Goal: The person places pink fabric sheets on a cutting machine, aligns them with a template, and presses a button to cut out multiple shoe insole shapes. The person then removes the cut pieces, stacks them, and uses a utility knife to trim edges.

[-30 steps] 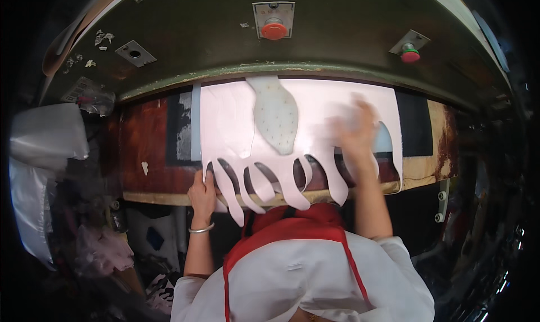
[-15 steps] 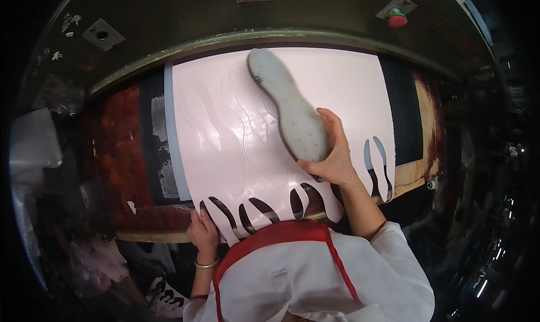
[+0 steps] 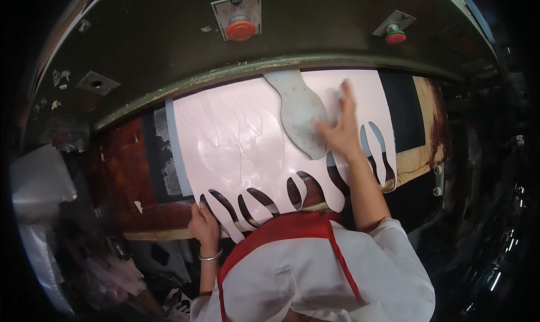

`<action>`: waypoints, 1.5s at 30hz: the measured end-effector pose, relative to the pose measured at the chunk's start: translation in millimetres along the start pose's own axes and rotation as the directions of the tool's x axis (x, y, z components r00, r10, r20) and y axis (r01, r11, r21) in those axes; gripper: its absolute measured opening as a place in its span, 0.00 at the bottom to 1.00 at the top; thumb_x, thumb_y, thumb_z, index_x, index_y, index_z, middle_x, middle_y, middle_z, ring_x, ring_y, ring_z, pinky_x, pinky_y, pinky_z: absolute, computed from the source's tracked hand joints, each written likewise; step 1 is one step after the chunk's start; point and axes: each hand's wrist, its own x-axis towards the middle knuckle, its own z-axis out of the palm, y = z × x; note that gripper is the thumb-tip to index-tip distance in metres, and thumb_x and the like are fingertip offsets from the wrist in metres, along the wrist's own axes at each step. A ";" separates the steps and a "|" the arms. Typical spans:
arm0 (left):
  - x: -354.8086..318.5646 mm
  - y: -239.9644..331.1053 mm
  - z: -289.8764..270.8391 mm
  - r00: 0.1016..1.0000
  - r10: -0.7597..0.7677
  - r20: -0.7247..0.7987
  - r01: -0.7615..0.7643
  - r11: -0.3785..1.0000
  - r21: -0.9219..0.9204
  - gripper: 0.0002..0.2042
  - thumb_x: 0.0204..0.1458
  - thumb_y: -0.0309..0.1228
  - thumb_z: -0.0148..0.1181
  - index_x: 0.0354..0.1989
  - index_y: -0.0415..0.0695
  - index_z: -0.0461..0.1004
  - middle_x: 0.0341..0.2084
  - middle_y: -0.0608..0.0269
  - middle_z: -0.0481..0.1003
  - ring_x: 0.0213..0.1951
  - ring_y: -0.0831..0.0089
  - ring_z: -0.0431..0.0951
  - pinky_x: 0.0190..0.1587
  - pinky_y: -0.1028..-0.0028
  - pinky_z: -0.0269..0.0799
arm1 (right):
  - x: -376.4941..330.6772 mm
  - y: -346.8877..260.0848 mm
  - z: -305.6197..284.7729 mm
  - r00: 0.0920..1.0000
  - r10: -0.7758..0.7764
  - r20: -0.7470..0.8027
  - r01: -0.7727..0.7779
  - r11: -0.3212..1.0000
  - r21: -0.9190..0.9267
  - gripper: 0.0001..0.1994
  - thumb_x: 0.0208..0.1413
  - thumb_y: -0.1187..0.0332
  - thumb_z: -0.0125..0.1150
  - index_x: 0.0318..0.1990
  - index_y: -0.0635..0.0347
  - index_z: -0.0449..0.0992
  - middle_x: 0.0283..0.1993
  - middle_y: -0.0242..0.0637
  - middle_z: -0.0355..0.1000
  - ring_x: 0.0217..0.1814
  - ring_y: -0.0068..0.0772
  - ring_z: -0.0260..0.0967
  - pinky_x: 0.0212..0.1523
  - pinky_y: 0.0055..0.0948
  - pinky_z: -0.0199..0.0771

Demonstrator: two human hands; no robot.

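Note:
A pale pink sheet (image 3: 225, 159) lies over the work surface, with sole-shaped outlines at its left and curved cut-out openings along its near edge. My left hand (image 3: 203, 223) is closed on the sheet's near left corner. On the sheet rests a pale grey-green, sole-shaped cutting die (image 3: 298, 111), its far end hidden by the green machine beam. My right hand (image 3: 342, 130) is beside the die's right side, fingers spread and slightly blurred. Its thumb is close to the die; whether they touch I cannot tell.
Across the far side runs a dark green machine beam (image 3: 169, 52) with a red push button (image 3: 241, 29) and a red-and-green one (image 3: 395, 36). Under the sheet is a dark pad (image 3: 402, 108) on a worn brown board (image 3: 121, 175). Clear plastic (image 3: 48, 175) hangs at the left.
My right hand has let go of the cutting die and opened to its right. The die now lies flat on the sheet. My left hand keeps its hold; the view has tilted up.

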 end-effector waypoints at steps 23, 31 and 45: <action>107.7 78.2 -13.9 0.992 -0.100 0.077 0.106 0.991 -0.083 0.18 0.64 0.40 0.45 0.27 0.40 0.72 0.15 0.52 0.73 0.20 0.55 0.76 0.24 0.59 0.66 | 44.7 104.5 -138.4 0.802 0.523 -0.289 -0.592 0.764 -0.257 0.19 0.56 0.61 0.61 0.47 0.70 0.75 0.30 0.45 0.77 0.33 0.33 0.75 0.39 0.30 0.73; 56.0 60.7 -22.4 0.980 -0.192 0.043 0.196 0.926 -0.323 0.18 0.65 0.36 0.42 0.24 0.39 0.66 0.13 0.62 0.67 0.18 0.73 0.68 0.23 0.71 0.62 | -36.6 73.5 -180.7 0.874 0.445 -0.195 -0.478 0.860 -0.179 0.14 0.62 0.65 0.52 0.29 0.68 0.72 0.19 0.35 0.64 0.25 0.24 0.59 0.29 0.28 0.64; -78.4 11.0 -51.5 0.959 -0.216 0.181 0.230 0.972 -0.058 0.17 0.64 0.41 0.45 0.33 0.38 0.70 0.24 0.47 0.73 0.26 0.53 0.74 0.31 0.63 0.68 | -110.2 -48.3 -29.2 0.971 0.093 0.221 -0.032 0.964 -0.263 0.49 0.27 0.64 0.76 0.64 0.56 0.59 0.63 0.63 0.48 0.68 0.67 0.42 0.65 0.51 0.53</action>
